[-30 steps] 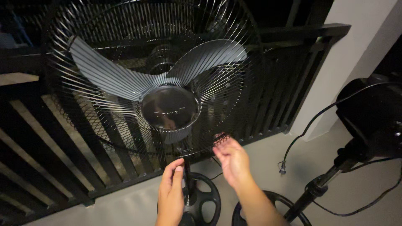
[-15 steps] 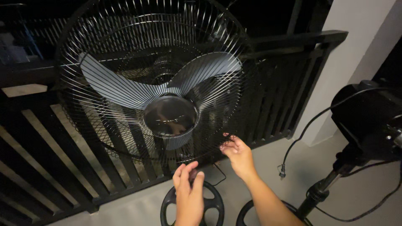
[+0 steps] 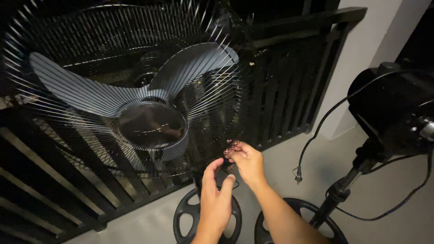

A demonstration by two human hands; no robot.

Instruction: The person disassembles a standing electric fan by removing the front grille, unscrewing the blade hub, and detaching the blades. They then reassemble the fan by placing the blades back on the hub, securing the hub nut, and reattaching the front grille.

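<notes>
Right hand (image 3: 246, 161) is now pinching the lower rim of the fan guard (image 3: 228, 145), up from hovering below it. Left hand (image 3: 216, 199) is rising toward that spot, fingers loose, gripping nothing. Fan is standing on the floor by the railing (image 3: 289, 81).

No packages in view, no labels, no signs, no screens anywhere in this dim corner, nothing printed or lit showing on any surface here

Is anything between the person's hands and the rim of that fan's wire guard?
Nothing visible. The right hand already has its fingertips on the lower rim of the fan guard. The left hand is just below it, with only open air between.
</notes>
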